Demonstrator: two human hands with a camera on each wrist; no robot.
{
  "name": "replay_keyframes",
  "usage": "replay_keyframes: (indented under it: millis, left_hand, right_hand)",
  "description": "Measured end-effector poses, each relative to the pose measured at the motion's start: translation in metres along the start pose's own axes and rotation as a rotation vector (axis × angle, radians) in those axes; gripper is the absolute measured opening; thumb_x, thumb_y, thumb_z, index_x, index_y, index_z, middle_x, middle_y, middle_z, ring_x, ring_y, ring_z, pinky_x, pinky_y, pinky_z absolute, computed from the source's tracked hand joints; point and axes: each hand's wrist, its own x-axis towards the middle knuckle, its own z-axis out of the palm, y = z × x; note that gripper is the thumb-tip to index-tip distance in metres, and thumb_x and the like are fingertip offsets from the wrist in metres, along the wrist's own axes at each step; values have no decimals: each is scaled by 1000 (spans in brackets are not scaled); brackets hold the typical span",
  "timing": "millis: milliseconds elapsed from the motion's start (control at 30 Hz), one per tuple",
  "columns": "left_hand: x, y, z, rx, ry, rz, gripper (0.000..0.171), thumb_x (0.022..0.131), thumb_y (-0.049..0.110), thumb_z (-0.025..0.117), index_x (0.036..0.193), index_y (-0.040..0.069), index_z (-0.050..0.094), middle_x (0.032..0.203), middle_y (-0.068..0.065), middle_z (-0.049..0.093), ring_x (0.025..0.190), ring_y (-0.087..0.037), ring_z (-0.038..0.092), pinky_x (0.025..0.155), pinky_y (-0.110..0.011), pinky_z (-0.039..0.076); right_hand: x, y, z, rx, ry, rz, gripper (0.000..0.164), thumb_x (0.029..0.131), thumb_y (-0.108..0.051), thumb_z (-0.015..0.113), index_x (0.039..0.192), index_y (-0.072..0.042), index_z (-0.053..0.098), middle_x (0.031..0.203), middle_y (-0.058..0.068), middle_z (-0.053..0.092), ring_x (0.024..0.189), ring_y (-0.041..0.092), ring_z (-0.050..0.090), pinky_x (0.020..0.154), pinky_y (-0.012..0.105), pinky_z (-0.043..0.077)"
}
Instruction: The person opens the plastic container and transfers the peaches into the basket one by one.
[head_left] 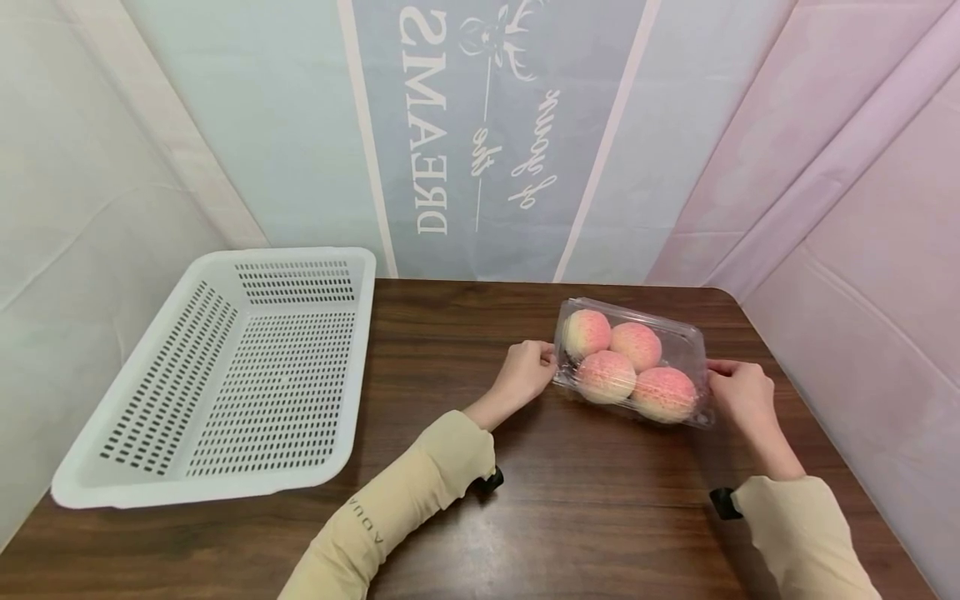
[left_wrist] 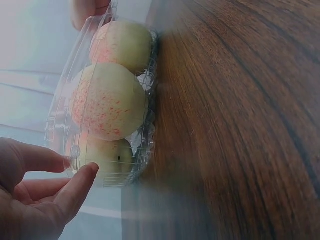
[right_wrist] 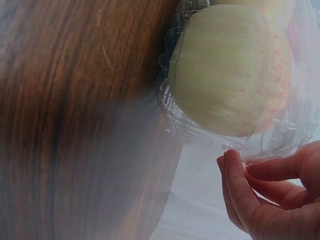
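Clear clamshell box (head_left: 633, 364) with four pink-and-cream peaches (head_left: 606, 375) sits on the bench (head_left: 570, 500), right of centre, lid closed as far as I can tell. Left hand (head_left: 525, 375) at the box's left end, right hand (head_left: 738, 392) at its right end. Fingers (left_wrist: 75, 187) of the left curl onto the rim at the corner; right fingers (right_wrist: 235, 185) pinch the thin lip likewise. Both grips are on the edge only, not under the base.

Risks, as judged: the plastic is thin and flexes, so a squeeze at the ends could pop the lid or bow the box; fruit would roll out. Held only by the lips, the loaded box could slip or tilt.

Surroundings: white perforated basket (head_left: 225, 375), well apart on the bench's left, overhanging the edge. Bare wood lies between box and basket. Printed backdrop (head_left: 480, 133) behind.
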Motion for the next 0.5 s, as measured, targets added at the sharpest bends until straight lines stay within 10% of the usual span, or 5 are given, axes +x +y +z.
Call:
replay_keyframes:
  millis: [500]
  left_hand:
    - [-5,-4,-6,34,25,20,26,86,5,53,109,-3,64,97,-10,67,87,-12,63,69,-19,48]
  right_hand:
    - [0,-8,5,11,4,-40,37,88,-16,47,110,10,60,106,31,57,84,39,52,58,31,38]
